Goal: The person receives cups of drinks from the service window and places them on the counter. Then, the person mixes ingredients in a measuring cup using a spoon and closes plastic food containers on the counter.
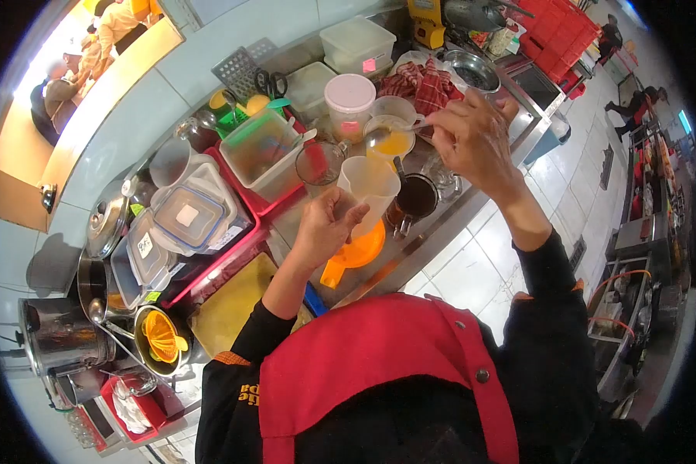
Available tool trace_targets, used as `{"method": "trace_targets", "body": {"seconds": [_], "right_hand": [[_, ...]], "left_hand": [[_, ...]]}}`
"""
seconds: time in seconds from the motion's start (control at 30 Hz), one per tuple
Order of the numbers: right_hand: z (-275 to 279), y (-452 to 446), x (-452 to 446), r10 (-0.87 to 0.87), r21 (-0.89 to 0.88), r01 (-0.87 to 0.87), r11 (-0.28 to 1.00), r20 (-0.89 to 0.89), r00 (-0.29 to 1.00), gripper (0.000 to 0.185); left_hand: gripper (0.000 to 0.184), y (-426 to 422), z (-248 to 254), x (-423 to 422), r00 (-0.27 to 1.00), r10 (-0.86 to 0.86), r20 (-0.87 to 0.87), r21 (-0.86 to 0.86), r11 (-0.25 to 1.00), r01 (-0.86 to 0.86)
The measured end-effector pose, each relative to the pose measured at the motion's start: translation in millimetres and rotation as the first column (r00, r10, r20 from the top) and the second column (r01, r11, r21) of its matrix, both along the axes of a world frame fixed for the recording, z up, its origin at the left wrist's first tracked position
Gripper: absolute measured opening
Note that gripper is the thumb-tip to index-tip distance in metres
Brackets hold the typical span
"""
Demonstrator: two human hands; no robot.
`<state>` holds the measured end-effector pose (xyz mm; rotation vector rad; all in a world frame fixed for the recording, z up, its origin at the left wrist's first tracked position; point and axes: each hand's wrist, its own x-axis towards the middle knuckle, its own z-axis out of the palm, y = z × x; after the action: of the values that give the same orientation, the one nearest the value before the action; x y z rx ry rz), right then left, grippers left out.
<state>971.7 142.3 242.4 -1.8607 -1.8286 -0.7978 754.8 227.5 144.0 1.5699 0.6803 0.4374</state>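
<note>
My left hand [326,224] is wrapped round a translucent plastic cup [370,184], tilted above an orange plastic piece [357,249]. To its right, my right hand [472,139] pinches the handle of a spoon [400,130], whose bowl is over a clear container of yellow liquid [390,145]. A glass mug of dark liquid [416,195] stands just right of the cup, with a dark handle sticking up. Another glass mug [319,164] is behind my left hand. A lidded white tub [349,100] stands behind the yellow liquid.
At the left, lidded boxes [189,216] fill a red tray, beside a rectangular container [263,151]. A cutting board [232,301] lies nearer me. Red cloth [424,87] and a metal bowl [472,69] are at the back right. Several people are farther away.
</note>
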Motion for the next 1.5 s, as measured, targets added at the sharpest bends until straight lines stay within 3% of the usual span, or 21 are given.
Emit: {"method": "trace_targets", "body": {"seconds": [0.13, 0.33, 0.43, 0.5, 0.63, 0.7, 0.97, 1.13, 1.23, 1.3, 1.5], "right_hand": [[-28.3, 19.1, 24.2, -0.067, 0.048, 0.061, 0.997, 0.116, 0.991, 0.008], [-59.3, 33.8, 32.8, 0.002, -0.146, 0.023, 0.989, 0.166, 0.986, 0.006], [-64.8, 41.2, 39.5, -0.025, -0.216, 0.044, 0.975, 0.089, 0.996, 0.004], [-63.4, 45.6, 43.2, -0.149, -0.336, 0.139, 0.932, -0.004, 0.989, 0.006], [-57.1, 43.5, 49.9, -0.192, -0.370, 0.137, 0.919, -0.116, 0.975, 0.008], [-55.1, 40.1, 50.0, -0.178, -0.282, 0.120, 0.952, -0.188, 0.966, 0.008], [-66.6, 36.8, 66.1, -0.177, -0.243, 0.109, 0.964, -0.279, 0.944, 0.010], [-61.7, 33.6, 67.4, -0.093, -0.180, 0.028, 0.983, -0.368, 0.925, 0.013], [-59.6, 36.1, 72.6, -0.172, -0.247, 0.082, 0.965, -0.365, 0.915, 0.015], [-53.4, 37.9, 70.8, -0.313, -0.360, 0.183, 0.915, -0.345, 0.885, 0.016], [-53.6, 38.7, 77.4, -0.314, -0.369, 0.174, 0.913, -0.363, 0.877, 0.015]], "left_hand": [[0.021, -2.5, 5.3, -0.8, 0.999, 0.014, -0.029, 0.033, 0.999, -0.013], [0.022, -2.2, -0.9, -0.6, 0.999, 0.026, -0.034, 0.053, 0.998, -0.024], [0.022, -2.2, -2.5, -0.2, 1.000, 0.023, -0.008, 0.050, 0.999, -0.022], [0.022, -1.9, -1.1, -0.8, 1.000, 0.024, 0.004, 0.047, 0.999, -0.024], [0.022, -1.1, -0.4, -0.9, 1.000, 0.019, -0.014, 0.035, 0.999, -0.019], [0.022, -0.5, -0.9, -0.1, 1.000, 0.017, -0.015, 0.030, 0.999, -0.017], [0.018, -1.6, 5.1, -1.3, 0.996, 0.015, -0.085, 0.037, 0.999, -0.012], [0.022, -0.9, 0.2, 0.0, 1.000, 0.015, -0.022, 0.060, 0.998, -0.014], [0.022, -1.4, 3.3, 0.9, 1.000, 0.014, -0.027, 0.051, 0.999, -0.013], [0.021, -1.8, 5.6, 1.1, 0.999, 0.015, -0.041, 0.048, 0.999, -0.013], [0.021, -1.5, 3.8, 1.2, 1.000, 0.009, -0.030, 0.048, 0.999, -0.008]]}}
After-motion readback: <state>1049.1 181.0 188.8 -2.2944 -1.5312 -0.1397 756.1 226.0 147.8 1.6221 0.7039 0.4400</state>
